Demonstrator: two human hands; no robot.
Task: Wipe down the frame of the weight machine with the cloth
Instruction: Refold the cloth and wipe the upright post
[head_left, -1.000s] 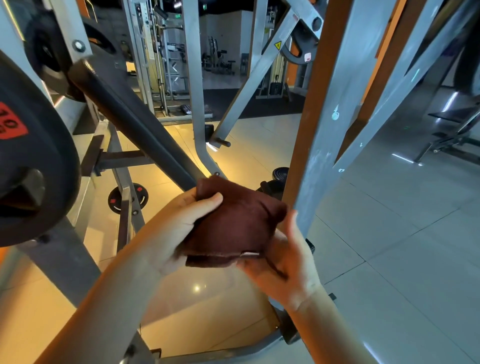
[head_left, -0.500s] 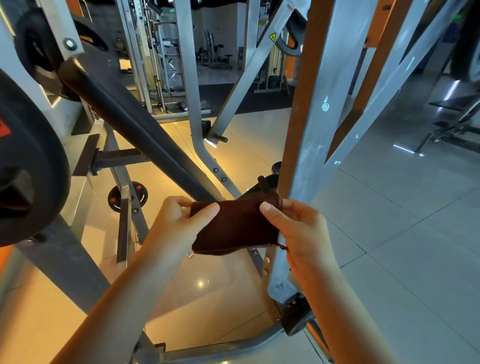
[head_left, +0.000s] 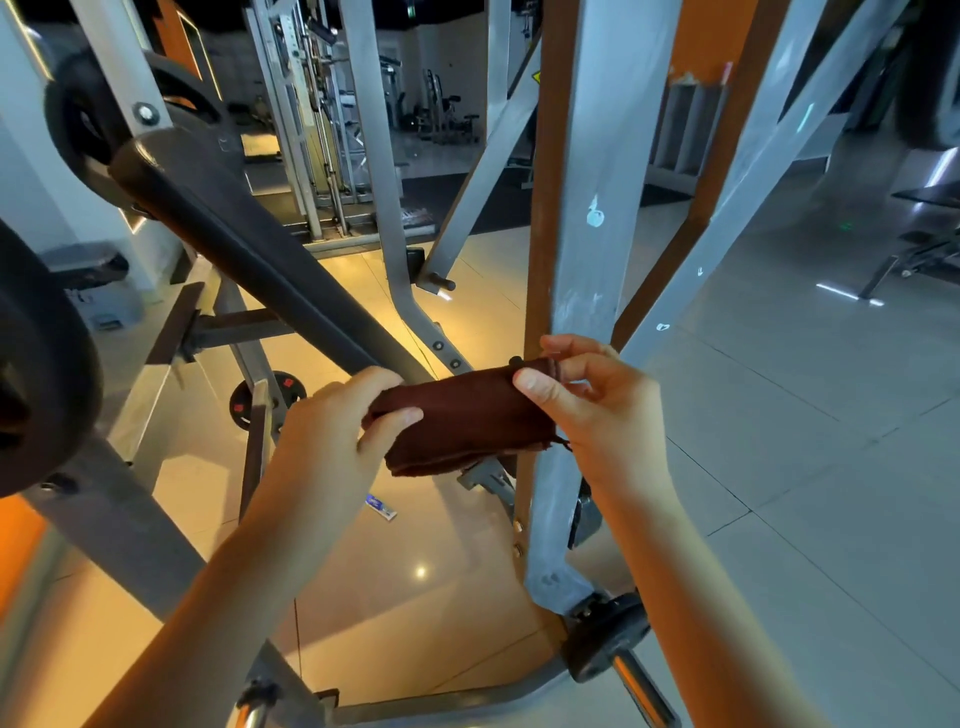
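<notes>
Folded dark-brown cloth (head_left: 462, 415) — frayed edge, between both hands

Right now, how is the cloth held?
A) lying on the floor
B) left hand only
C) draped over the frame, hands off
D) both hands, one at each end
D: the left hand grips the left end of the cloth and the right hand pinches its right end, in front of the grey frame upright.
</notes>
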